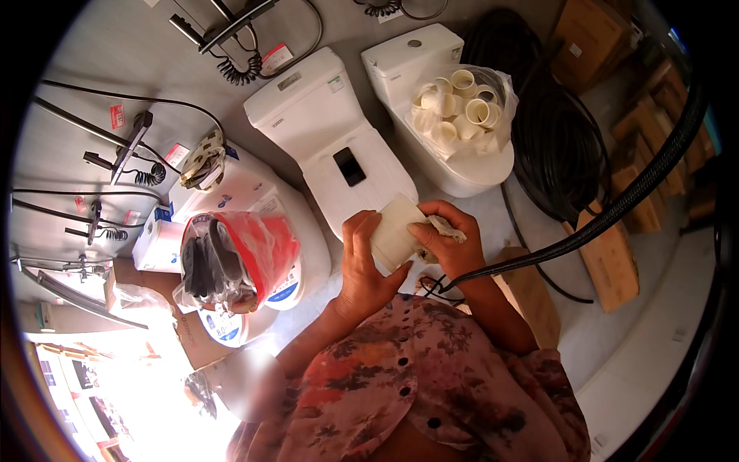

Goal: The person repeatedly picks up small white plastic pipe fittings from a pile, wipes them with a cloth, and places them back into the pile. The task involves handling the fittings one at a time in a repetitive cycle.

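A flat, off-white plastic-looking piece (395,232) is held up in front of my chest. My left hand (365,263) grips its left edge and lower corner. My right hand (453,237) holds a crumpled, dirty cloth (443,230), its thumb close to the right edge of the piece. Just beyond the hands, a black phone (349,166) lies on the closed lid of a white toilet (375,167). On a second white toilet (404,60), to the right, rests a clear plastic bag with several cream plastic pipe fittings (478,111).
At left, a red and clear bag (277,245) of dark gloves sits on white containers. Shower fittings (131,147) hang on the wall. At right are a coil of black hose (548,133) and cardboard boxes (592,46). A black braided cord (612,213) crosses before my right forearm.
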Demonstrator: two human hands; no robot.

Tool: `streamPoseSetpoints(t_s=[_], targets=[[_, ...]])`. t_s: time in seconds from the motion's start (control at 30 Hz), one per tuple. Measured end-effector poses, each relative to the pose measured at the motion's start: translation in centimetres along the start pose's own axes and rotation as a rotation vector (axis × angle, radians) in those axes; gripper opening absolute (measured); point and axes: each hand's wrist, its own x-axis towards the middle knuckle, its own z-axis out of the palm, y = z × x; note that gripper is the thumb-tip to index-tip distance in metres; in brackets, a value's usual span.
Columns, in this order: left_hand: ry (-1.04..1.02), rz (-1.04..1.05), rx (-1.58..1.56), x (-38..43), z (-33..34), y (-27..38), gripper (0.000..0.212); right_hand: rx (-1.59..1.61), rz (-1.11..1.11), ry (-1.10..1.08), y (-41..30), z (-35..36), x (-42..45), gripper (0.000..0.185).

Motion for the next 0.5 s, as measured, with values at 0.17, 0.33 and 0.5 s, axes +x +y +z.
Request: streamPoseSetpoints(t_s=[0.17,0.33,0.5], targets=[[-0.135,-0.763,-1.262,-0.1,-1.1,-0.3,0.072,-0.187,-0.118,0.024,0.5,-0.8,-1.8,0.026],[-0.380,-0.860,-1.612,0.2,-1.2,-1.4,0.067,-0.410,-0.496,-0.200,0.2,-1.8,-1.2,0.031],[-0.024,-0.367,-0.471,0.1,0.6,-0.1,0.071,-0.228,-0.270,-0.185,-0.7,-1.5,-0.8,0.029]])
